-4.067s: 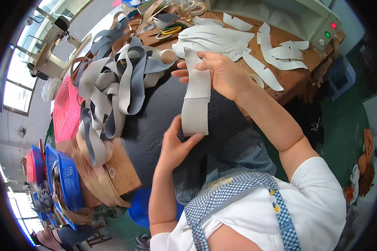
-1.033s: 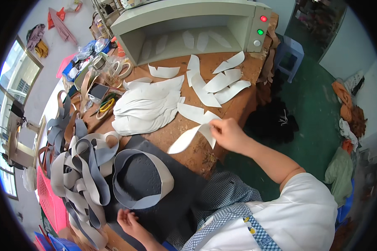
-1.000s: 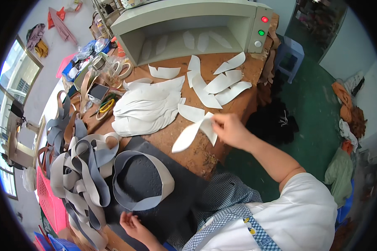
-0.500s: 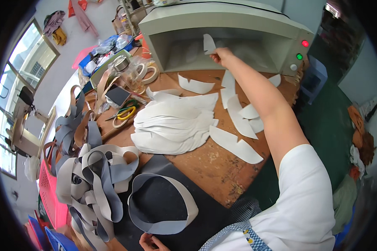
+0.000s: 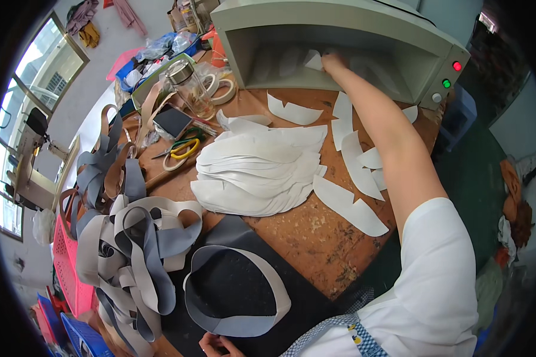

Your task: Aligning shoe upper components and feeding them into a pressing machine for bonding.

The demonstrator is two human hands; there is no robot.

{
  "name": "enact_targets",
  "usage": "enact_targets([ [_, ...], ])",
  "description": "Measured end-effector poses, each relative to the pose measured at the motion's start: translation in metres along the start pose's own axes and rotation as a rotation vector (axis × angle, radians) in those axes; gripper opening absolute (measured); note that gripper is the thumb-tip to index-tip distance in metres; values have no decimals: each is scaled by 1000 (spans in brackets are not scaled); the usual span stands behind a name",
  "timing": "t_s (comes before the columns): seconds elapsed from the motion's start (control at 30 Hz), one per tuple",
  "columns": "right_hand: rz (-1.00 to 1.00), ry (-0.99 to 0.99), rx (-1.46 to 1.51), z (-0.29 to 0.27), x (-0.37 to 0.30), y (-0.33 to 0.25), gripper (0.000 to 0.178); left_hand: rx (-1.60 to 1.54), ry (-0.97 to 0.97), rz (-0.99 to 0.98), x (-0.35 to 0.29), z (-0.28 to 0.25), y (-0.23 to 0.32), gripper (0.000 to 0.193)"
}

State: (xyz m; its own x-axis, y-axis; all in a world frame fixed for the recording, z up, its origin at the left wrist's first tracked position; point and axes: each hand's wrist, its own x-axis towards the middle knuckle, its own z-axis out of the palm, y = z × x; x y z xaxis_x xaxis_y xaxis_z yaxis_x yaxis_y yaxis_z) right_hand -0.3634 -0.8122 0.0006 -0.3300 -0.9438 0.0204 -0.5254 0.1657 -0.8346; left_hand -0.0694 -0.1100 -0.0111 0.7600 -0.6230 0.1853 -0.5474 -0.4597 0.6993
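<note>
My right hand (image 5: 335, 62) reaches into the grey open-fronted box (image 5: 339, 30), fingers closed on a white cut piece (image 5: 314, 60). At the lower edge, my left hand (image 5: 220, 346) shows only in part. Its fingers are curled beside the near edge of a grey and beige strap loop (image 5: 277, 285); anything inside them is hidden. That loop stands on edge on a black mat (image 5: 315, 303). Overlapping white cut pieces (image 5: 259, 169) form a heap on the brown table (image 5: 292, 235). More loose white pieces (image 5: 351, 205) lie to its right, some with a notch.
Tangled grey and beige straps (image 5: 140, 256) cover the left side, next to a pink basket (image 5: 71, 276). Yellow-handled scissors (image 5: 184, 149), a dark phone-like slab (image 5: 173, 122), a glass jar (image 5: 190, 89) and tape rolls (image 5: 223, 92) sit behind. Red and green lights mark the box's right panel (image 5: 448, 77).
My right hand has moved deeper into the box with the white piece, which is now low near its floor. The view has shifted slightly; my left hand stays by the loop.
</note>
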Motion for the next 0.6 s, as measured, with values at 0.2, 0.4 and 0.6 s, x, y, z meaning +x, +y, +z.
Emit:
enact_targets([
  [0.2, -862, 156, -343, 37, -73, -45, 13, 35, 2, 16, -1, -5, 6, 23],
  [0.4, -1258, 51, -709, 69, -46, -28, 12, 8, -9, 4, 0, -2, 3, 20],
  [0.6, -1354, -75, -885, 89, -24, -23, 14, 16, 11, -6, 0, -1, 0, 21],
])
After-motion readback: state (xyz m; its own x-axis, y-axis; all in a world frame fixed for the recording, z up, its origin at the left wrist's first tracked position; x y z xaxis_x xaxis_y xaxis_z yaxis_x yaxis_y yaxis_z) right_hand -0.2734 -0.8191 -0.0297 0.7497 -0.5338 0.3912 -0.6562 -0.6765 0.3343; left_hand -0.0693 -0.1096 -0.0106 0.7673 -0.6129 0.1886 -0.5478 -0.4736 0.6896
